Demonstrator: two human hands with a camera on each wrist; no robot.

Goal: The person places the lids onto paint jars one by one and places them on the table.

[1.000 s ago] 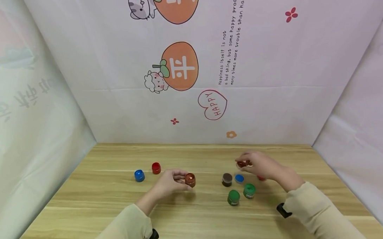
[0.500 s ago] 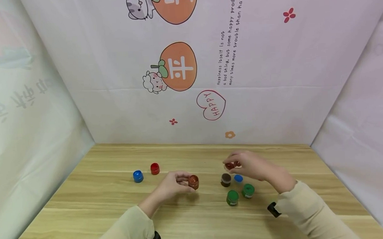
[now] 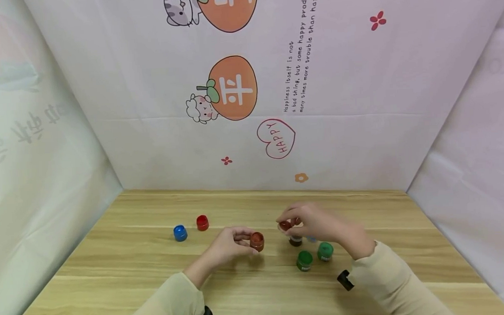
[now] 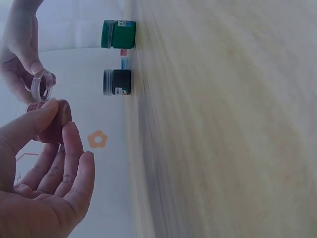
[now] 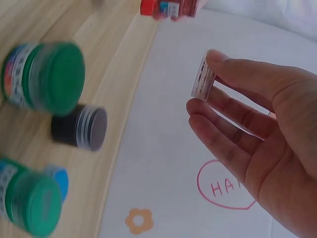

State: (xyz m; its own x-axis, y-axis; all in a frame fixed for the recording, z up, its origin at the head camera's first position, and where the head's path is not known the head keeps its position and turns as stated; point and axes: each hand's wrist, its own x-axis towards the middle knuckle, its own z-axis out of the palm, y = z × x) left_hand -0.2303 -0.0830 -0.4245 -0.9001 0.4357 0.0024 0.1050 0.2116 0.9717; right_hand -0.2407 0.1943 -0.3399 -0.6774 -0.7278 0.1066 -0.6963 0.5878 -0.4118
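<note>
My left hand [image 3: 228,246] grips a small uncapped jar of brown paint [image 3: 257,241] between thumb and fingers, above the table. In the left wrist view, the thumb lies across the side of this brown jar [image 4: 53,124]. My right hand [image 3: 317,222] pinches a clear round lid [image 3: 285,225] smeared brown inside. Thumb and fingertips hold that lid [image 5: 203,77] by its edge. From the left wrist, the lid [image 4: 42,87] appears close above the jar's mouth; in the head view a gap separates them.
Below the right hand stand a dark brown jar [image 3: 295,241], two green jars [image 3: 304,260] [image 3: 325,251] and a blue lid [image 5: 57,181]. To the left, an uncapped blue jar [image 3: 180,232] and red jar [image 3: 202,222] sit on the wooden table [image 3: 147,272].
The right hand has come leftward with the lid, passing over the dark brown jar and nearing the left hand. The left hand has shifted slightly right with its jar.
</note>
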